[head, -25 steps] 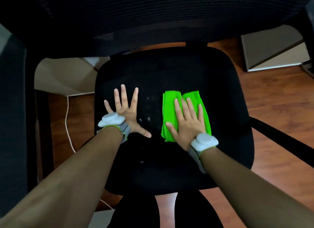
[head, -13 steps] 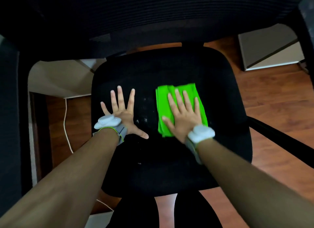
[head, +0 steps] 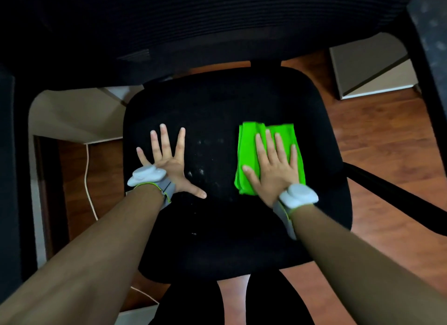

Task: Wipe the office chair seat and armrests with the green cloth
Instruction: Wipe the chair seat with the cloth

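The black office chair seat (head: 217,102) fills the middle of the view, seen from above. A folded green cloth (head: 246,150) lies on its right half. My right hand (head: 273,172) presses flat on the cloth with the fingers stretched forward, covering its right part. My left hand (head: 169,162) rests flat on the left half of the seat, fingers spread, holding nothing. Pale specks (head: 205,169) dot the seat between my hands. A black armrest bar (head: 391,198) runs out to the right of the seat.
The dark mesh backrest (head: 193,22) looms across the top. Wooden floor (head: 375,143) surrounds the chair. A white cable (head: 88,179) runs down the floor at the left. A pale board (head: 367,68) leans at the back right. A dark panel (head: 9,179) stands at the far left.
My right hand has slid the green cloth a little to the right on the seat, widening the gap to my left hand. The left hand stays flat in place.
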A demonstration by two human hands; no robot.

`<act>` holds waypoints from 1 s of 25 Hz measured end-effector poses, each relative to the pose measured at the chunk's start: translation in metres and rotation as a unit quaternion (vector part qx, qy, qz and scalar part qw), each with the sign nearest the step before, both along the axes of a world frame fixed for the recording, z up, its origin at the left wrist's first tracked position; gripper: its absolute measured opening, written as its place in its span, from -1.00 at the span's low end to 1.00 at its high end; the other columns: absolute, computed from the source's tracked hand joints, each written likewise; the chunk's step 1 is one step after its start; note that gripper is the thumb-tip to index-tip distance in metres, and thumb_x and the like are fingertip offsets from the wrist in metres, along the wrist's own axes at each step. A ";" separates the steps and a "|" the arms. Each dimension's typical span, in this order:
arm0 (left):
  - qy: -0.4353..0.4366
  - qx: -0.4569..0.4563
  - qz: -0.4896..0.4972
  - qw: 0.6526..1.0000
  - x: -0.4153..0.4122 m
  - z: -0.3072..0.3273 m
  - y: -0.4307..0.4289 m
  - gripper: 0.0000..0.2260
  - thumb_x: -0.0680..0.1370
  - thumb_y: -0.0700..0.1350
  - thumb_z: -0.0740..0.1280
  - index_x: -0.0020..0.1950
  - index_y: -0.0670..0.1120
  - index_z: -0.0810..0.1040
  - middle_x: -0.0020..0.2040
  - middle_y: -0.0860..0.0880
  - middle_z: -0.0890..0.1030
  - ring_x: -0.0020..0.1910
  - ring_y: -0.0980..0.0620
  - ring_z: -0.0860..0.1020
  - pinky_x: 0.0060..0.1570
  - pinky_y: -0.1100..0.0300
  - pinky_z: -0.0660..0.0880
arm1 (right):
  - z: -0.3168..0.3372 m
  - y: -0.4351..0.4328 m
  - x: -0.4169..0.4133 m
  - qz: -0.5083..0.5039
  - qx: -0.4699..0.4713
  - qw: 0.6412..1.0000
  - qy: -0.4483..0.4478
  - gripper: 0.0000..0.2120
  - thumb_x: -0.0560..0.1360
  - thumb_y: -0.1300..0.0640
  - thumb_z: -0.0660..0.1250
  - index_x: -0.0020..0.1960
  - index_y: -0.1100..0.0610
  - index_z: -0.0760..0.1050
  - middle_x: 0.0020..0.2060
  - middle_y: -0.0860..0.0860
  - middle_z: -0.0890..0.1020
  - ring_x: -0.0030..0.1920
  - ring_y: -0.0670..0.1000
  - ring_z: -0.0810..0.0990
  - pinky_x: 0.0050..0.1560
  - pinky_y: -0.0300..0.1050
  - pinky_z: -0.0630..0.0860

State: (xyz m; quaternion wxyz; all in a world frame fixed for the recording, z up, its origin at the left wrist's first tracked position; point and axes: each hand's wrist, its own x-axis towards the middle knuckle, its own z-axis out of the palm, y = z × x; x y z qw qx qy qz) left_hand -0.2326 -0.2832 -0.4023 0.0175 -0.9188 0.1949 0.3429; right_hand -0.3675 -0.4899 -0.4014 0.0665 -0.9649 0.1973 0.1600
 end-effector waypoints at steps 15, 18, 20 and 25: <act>-0.024 -0.001 -0.007 1.000 -0.002 -0.002 0.001 0.50 -0.36 0.61 0.18 0.39 0.19 -0.53 0.38 -0.04 -0.62 0.36 -0.07 -0.60 0.23 -0.35 -0.39 | -0.002 -0.021 0.011 -0.004 0.000 1.000 -0.015 -0.28 0.50 -0.31 -0.11 0.52 -0.01 -0.23 0.55 -0.01 -0.07 0.54 0.07 -0.12 0.47 0.20 -0.18; -0.015 -0.004 0.000 1.000 0.000 -0.001 0.001 0.50 -0.37 0.61 0.18 0.37 0.20 -0.56 0.34 -0.03 -0.66 0.31 -0.05 -0.65 0.20 -0.34 -0.42 | 0.007 0.007 -0.059 0.010 -0.009 1.000 -0.003 -0.29 0.48 -0.31 -0.11 0.51 -0.01 -0.21 0.53 -0.01 -0.06 0.53 0.10 0.00 0.46 0.22 -0.07; -0.011 -0.004 -0.002 1.000 -0.001 -0.001 0.000 0.50 -0.36 0.60 0.18 0.37 0.19 -0.57 0.35 -0.04 -0.65 0.31 -0.06 -0.65 0.19 -0.34 -0.43 | 0.009 0.004 -0.069 0.014 -0.004 1.000 0.006 -0.29 0.48 -0.32 -0.11 0.52 -0.02 -0.16 0.52 -0.01 -0.05 0.53 0.11 0.05 0.46 0.22 -0.02; -0.024 -0.020 -0.003 1.000 -0.003 -0.005 0.003 0.49 -0.34 0.58 0.22 0.38 0.20 -0.55 0.40 -0.06 -0.59 0.35 -0.08 -0.60 0.20 -0.34 -0.43 | -0.009 -0.040 0.052 -0.061 0.005 0.998 -0.003 -0.29 0.48 -0.32 -0.13 0.51 -0.05 -0.27 0.54 0.01 -0.15 0.53 0.12 -0.18 0.45 0.24 -0.19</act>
